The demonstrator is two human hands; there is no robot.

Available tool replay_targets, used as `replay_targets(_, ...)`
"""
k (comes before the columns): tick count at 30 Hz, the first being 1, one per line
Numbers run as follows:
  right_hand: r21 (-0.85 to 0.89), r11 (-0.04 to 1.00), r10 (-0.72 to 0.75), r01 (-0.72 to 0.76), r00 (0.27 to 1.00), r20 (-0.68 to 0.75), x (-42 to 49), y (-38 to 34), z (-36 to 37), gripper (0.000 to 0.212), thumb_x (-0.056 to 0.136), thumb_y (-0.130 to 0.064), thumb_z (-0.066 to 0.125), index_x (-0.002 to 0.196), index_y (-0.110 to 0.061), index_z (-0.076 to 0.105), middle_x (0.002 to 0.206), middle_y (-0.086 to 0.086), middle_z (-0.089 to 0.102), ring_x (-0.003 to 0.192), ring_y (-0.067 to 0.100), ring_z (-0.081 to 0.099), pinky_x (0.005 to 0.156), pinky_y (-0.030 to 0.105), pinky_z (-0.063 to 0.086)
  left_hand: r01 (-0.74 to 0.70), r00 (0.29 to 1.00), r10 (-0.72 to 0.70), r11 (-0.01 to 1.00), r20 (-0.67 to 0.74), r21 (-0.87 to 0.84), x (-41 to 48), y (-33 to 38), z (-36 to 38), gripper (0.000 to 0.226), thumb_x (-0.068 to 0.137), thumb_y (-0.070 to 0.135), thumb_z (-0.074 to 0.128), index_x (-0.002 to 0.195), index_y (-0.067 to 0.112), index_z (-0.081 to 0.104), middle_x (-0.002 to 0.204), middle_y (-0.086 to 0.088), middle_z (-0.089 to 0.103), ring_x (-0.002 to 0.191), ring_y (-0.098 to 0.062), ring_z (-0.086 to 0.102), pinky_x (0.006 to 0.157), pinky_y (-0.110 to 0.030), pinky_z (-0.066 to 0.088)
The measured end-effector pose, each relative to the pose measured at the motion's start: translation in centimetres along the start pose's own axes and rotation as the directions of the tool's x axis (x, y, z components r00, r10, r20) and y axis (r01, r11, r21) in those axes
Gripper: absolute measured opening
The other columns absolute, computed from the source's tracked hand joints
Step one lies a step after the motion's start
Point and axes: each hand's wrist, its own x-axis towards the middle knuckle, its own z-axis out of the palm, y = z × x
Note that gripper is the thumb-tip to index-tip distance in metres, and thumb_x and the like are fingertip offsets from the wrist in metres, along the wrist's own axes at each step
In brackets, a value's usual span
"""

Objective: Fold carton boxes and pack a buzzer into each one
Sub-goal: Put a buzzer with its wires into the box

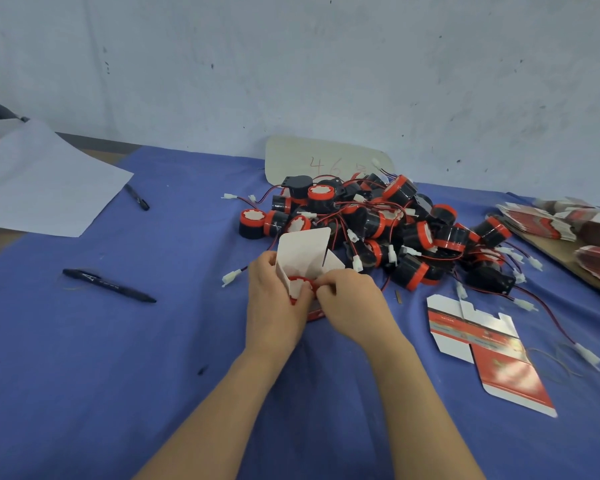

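Note:
A small carton box [305, 252] stands open at mid-table, its white flaps up. My left hand [274, 299] grips the box's left side. Inside the opening sits a buzzer [298, 285] with a red rim and white face. My right hand [352, 303] pinches the buzzer's right edge at the box mouth. Behind the box lies a pile of black-and-red buzzers [378, 223] with red wires and white plugs. A flat unfolded carton [489, 348], red and white, lies to the right on the blue cloth [153, 375].
Two black pens [110, 285] [137, 198] lie on the left. A white sheet of paper [42, 181] sits at the far left. Stacks of flat cartons [568, 220] rest on a board at the right edge. A pale card [326, 161] leans against the wall.

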Motion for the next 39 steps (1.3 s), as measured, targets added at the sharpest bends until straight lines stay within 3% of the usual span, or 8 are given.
replay_targets(6,0.03,0.999,-0.039,0.039,0.999,0.006,0.0,0.2,0.1,0.025,0.091,-0.015,0.042,0.093,-0.012,0.067,0.084,0.005,0.067,0.076,0.026,0.059,0.068,0.042,0.051,-0.07,0.997,0.074,0.989,0.03,-0.132,-0.6,0.7,-0.6,0.027,0.089,0.052,0.053,0.096,0.03,0.038,0.102,0.011,0.054,0.087,-0.006,0.056,0.068,-0.019,0.044)
replay_targets(12,0.16,0.983,-0.039,0.091,0.952,-0.305,0.1,0.1,0.3,0.029,0.091,-0.009,0.046,0.102,-0.016,0.071,0.099,0.0,0.07,0.085,0.019,0.061,0.074,0.037,0.052,-0.091,0.99,0.096,0.995,0.104,-0.044,-0.1,0.2,-0.8,0.025,0.098,0.005,0.042,0.097,0.028,0.051,0.108,0.004,0.055,0.093,-0.008,0.052,0.075,-0.011,0.04)
replay_targets(15,0.396,0.916,0.144,0.068,0.865,-0.481,0.6,1.2,-0.6,0.024,0.093,-0.011,0.051,0.11,-0.018,0.066,0.097,-0.006,0.063,0.077,0.004,0.055,0.065,0.01,0.042,-0.022,0.991,0.025,1.0,0.13,-0.021,0.1,-0.1,-0.6,0.027,0.096,0.005,0.047,0.109,0.029,0.045,0.103,0.004,0.05,0.076,-0.008,0.046,0.061,-0.006,0.039)
replay_targets(21,0.602,0.798,0.202,-0.021,0.951,-0.235,1.1,2.2,0.0,0.026,0.098,-0.026,0.049,0.081,-0.023,0.069,0.076,0.0,0.067,0.065,0.013,0.056,0.06,0.029,0.046,-0.009,0.992,0.01,1.0,0.123,-0.007,0.2,-0.1,-0.6,0.027,0.094,0.004,0.048,0.109,0.026,0.044,0.097,0.002,0.047,0.071,-0.007,0.044,0.056,-0.006,0.037)
replay_targets(23,0.503,0.864,0.118,0.001,0.972,-0.206,1.2,2.0,1.1,0.028,0.096,-0.028,0.054,0.078,-0.016,0.072,0.07,-0.002,0.06,0.06,0.008,0.048,0.053,0.017,0.036,-0.039,0.992,0.039,0.999,0.118,-0.007,0.2,-0.1,-0.6,0.029,0.093,0.003,0.049,0.115,0.023,0.048,0.099,0.004,0.049,0.069,-0.003,0.045,0.061,-0.007,0.038)
replay_targets(30,0.573,0.819,0.145,-0.044,0.981,-0.131,1.6,2.7,2.2,0.027,0.091,-0.016,0.062,0.11,-0.022,0.045,0.089,-0.01,0.053,0.075,0.008,0.048,0.056,0.01,0.038,-0.091,0.994,0.092,0.996,0.056,-0.015,0.0,-0.4,-0.5,0.038,0.092,0.005,0.053,0.101,0.032,0.027,0.093,0.014,0.048,0.07,0.0,0.051,0.056,-0.018,0.043)
replay_targets(35,0.454,0.885,-0.037,0.103,0.988,-0.151,1.3,2.9,1.6,0.029,0.092,-0.011,0.056,0.105,-0.037,0.052,0.1,0.0,0.055,0.068,0.006,0.047,0.061,0.011,0.038,-0.211,0.955,0.201,0.977,0.217,0.026,1.1,-0.6,-2.0,0.036,0.091,-0.006,0.048,0.091,0.03,0.049,0.098,0.006,0.052,0.093,-0.002,0.052,0.08,-0.018,0.046)
replay_targets(39,0.446,0.891,-0.201,0.084,0.954,0.221,1.0,5.1,-0.4,0.042,0.09,-0.012,0.063,0.129,-0.028,0.056,0.137,0.0,0.045,0.106,0.004,0.053,0.091,0.021,0.044,-0.156,0.921,0.143,0.988,0.363,0.007,1.8,-0.7,-3.3,0.043,0.091,-0.012,0.035,0.091,0.021,0.064,0.106,0.008,0.055,0.1,0.018,0.047,0.089,-0.003,0.035)
